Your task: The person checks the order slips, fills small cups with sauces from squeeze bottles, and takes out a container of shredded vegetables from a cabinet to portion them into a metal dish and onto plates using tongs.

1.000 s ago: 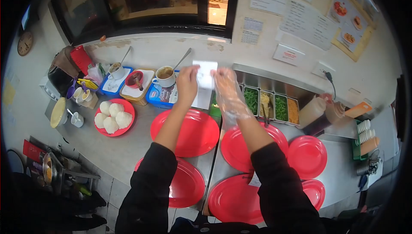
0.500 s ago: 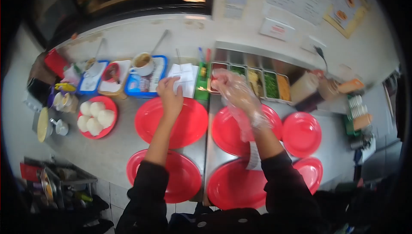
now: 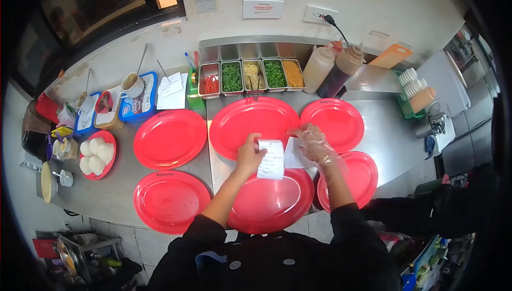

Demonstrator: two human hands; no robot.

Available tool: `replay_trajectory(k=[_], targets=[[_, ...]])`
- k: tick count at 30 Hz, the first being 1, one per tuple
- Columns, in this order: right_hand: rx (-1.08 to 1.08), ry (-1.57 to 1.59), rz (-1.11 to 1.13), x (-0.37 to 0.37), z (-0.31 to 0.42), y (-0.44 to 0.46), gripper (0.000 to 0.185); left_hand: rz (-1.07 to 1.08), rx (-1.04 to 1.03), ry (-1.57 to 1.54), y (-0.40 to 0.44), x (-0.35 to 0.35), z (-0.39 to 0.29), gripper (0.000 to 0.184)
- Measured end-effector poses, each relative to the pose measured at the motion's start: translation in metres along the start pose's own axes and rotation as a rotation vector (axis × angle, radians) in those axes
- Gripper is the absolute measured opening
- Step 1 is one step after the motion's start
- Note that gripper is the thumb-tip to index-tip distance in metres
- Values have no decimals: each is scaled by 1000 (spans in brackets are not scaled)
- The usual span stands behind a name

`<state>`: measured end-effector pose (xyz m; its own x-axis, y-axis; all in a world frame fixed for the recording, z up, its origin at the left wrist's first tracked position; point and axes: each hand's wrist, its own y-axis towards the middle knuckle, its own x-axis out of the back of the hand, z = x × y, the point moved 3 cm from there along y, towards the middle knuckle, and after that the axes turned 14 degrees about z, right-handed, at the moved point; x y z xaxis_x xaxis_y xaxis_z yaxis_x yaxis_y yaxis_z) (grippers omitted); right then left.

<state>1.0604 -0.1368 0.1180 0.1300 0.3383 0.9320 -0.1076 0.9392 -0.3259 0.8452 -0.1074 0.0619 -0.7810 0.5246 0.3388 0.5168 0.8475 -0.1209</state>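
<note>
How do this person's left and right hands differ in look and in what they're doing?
The left hand is bare, while the right hand wears a clear plastic glove. The left hand holds a printed slip with its text showing; the right hand is at a second slip, on which I can't make out clear print. Both reach from dark sleeves over the red plates.

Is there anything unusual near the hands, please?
One thing looks odd: the right hand wears a clear plastic glove, while the left hand, holding a printed receipt, is bare. No spill shows on the counter.
</note>
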Motion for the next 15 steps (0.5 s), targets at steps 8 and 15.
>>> replay_trajectory(k=[8,15], targets=[[169,175,-208,3,-9,-17,21,44,-97,-609,-71,42,-74,48],[383,1181,-834,84,-1,-105,15,-110,-329,-326,-140,61,-140,55]])
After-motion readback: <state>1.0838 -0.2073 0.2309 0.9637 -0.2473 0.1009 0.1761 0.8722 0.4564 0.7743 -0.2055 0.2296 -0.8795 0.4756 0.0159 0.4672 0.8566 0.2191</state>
